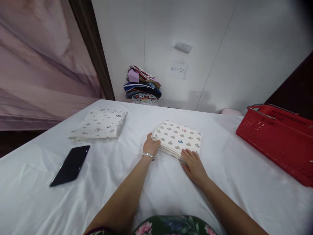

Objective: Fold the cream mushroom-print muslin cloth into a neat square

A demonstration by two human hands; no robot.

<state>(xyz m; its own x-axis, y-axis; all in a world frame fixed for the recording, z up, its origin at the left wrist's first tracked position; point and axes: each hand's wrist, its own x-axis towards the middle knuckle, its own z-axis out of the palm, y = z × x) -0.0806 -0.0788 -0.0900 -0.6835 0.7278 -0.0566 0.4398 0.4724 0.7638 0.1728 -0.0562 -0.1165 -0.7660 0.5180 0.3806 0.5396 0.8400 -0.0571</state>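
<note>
A folded white cloth [176,135] with grey cloud-like shapes and a few red, blue and dark figures lies in front of me in a thick flat stack. At its left corner, my left hand [151,146] is closed on the edge, thumb toward the near side and fingertips at the far side. My right hand [194,167] rests on the near right corner. Its fingers lie stretched flat on the top layer, and the thumb is just below the near edge. Whether that thumb reaches under the cloth I cannot tell.
Another folded white patterned cloth [97,125] lies left on the white-sheeted surface [117,182], with a dark phone or tablet [70,165] nearer me. A red basket [278,137] stands right. Stacked folded fabrics [143,86] and a pink curtain [46,65] are behind.
</note>
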